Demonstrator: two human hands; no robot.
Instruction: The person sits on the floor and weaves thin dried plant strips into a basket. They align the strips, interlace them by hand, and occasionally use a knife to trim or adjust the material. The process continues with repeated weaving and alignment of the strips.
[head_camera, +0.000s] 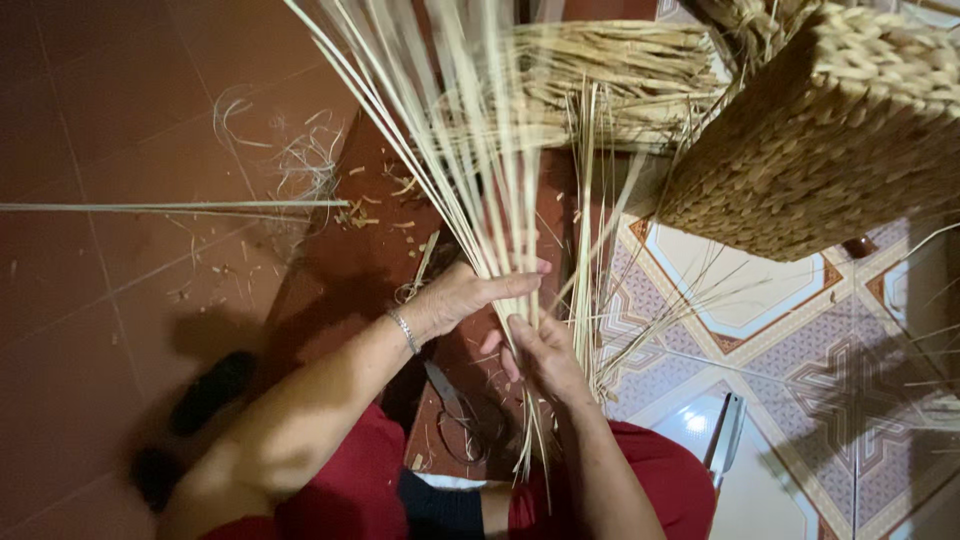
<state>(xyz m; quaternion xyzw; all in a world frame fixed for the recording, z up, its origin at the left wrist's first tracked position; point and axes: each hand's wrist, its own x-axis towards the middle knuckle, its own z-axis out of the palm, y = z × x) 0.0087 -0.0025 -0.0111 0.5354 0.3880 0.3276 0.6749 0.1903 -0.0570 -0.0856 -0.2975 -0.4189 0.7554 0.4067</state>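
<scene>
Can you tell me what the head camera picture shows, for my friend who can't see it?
Two hands grip a bundle of long pale straw strands: the left hand wraps around it and the right hand pinches it lower down. A woven basket sits at the upper right, and scissors lie on the red floor below the hands.

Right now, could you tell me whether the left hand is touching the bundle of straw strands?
Touching: the head view shows the left hand wrapped around the straw bundle.
</scene>
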